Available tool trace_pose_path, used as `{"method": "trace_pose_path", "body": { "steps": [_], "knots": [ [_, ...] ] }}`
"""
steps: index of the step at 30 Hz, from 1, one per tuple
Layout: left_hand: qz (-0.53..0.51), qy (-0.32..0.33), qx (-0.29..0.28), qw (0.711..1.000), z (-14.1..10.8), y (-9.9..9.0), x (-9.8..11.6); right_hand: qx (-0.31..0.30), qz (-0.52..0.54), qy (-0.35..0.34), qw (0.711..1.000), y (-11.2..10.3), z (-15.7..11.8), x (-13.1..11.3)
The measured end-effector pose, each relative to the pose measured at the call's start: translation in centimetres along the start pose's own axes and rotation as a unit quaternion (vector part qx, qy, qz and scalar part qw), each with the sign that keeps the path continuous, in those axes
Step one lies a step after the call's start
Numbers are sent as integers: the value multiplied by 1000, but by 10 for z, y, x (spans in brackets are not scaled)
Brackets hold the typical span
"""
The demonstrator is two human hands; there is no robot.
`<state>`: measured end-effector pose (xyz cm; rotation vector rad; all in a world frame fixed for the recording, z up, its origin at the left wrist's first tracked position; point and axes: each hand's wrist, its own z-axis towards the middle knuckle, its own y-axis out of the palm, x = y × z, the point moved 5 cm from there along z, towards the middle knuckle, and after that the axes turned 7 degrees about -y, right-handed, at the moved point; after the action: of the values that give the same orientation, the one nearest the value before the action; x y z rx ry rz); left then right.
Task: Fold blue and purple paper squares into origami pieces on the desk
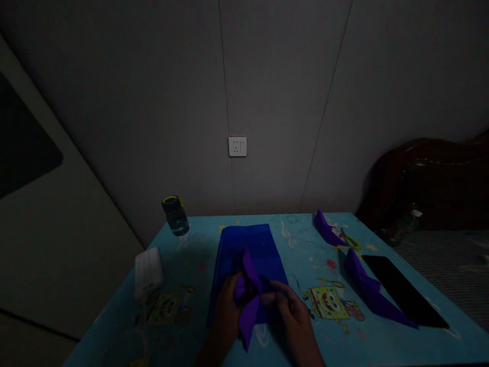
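Note:
A folded purple paper boat (250,311) is held above a stack of blue paper (248,244), its pointed ends toward the wall and toward me. My left hand (227,303) is closed around the boat's left side, and part of the fingers is hidden behind the paper. On the other side, my right hand (292,311) has its fingers bent, with the fingertips at the boat's right edge. The boat's middle stands partly opened between the hands.
Two more purple paper boats, one near (367,288) and one farther back (326,229), sit on the right of the patterned table (198,285). Yellow-handled scissors (351,242) and a black flat panel (405,290) lie there. A bottle (175,216) and a cabled white power bank (148,272) stand left.

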<state>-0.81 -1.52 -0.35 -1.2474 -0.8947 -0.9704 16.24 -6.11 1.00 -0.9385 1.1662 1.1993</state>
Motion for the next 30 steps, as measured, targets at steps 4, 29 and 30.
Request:
{"method": "trace_pose_path", "body": {
  "steps": [4, 29, 30],
  "knots": [
    [64, 25, 19, 997, -4, -2, 11, 12, -123, -50, 991, 3, -3, -6],
    [24, 56, -34, 998, -17, 6, 26, -42, -37, 28, 998, -12, 16, -30],
    [7, 47, -35, 998, -17, 5, 25, -46, -23, 32, 998, -10, 16, -31]
  ]
}}
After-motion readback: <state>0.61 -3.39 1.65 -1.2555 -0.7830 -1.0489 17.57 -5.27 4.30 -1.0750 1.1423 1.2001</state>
